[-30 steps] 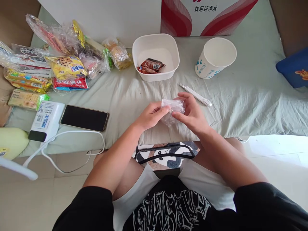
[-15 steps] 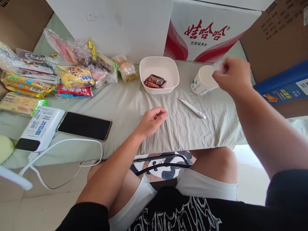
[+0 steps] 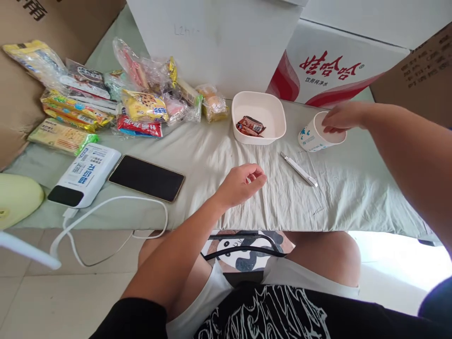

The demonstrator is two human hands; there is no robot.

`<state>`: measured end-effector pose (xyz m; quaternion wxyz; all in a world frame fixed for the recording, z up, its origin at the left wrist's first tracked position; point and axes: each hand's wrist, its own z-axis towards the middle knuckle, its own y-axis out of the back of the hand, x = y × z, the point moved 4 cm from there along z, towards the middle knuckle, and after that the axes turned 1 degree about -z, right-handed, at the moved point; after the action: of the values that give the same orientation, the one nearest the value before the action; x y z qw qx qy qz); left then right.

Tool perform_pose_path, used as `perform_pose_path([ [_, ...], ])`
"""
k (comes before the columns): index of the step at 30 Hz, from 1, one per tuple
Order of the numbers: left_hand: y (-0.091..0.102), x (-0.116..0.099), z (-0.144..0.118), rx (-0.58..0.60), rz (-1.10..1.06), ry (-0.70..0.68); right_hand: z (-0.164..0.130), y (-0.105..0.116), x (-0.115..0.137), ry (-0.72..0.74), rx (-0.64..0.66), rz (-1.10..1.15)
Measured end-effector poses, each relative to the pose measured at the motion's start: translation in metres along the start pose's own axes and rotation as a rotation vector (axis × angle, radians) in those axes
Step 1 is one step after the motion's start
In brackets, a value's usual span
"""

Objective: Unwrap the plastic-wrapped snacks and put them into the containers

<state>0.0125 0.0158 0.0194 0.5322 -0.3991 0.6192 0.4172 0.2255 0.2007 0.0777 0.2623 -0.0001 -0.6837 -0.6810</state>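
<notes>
Right hand [image 3: 341,121] lowered onto paper cup [image 3: 315,135], grip unclear | left hand [image 3: 240,184] loosely curled, empty | box [image 3: 332,70]: 娃哈哈

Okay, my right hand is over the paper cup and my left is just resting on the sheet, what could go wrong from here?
The paper cup sits tilted on a soft, wrinkled sheet, so a nudge from the right hand at its rim could tip it over. The white pen-like tool lies loose just in front of the cup; pulling the arm back might sweep it off the edge. The left hand looks clear of everything.
</notes>
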Motion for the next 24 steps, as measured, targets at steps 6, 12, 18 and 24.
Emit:
perform_pose_path([
  [6,-0.003,-0.005,0.001,0.001,0.043,-0.020,0.028,-0.016,0.091,0.119,0.035,-0.137],
  [12,-0.001,-0.002,0.000,0.019,0.090,-0.035,0.069,-0.083,0.184,0.076,0.224,-0.394],
  [18,0.006,-0.003,-0.006,0.024,0.109,-0.031,0.079,-0.115,0.187,0.080,0.173,-0.391],
  [24,0.005,-0.010,-0.008,0.007,0.097,-0.033,0.064,-0.082,0.181,0.093,0.038,-0.402],
])
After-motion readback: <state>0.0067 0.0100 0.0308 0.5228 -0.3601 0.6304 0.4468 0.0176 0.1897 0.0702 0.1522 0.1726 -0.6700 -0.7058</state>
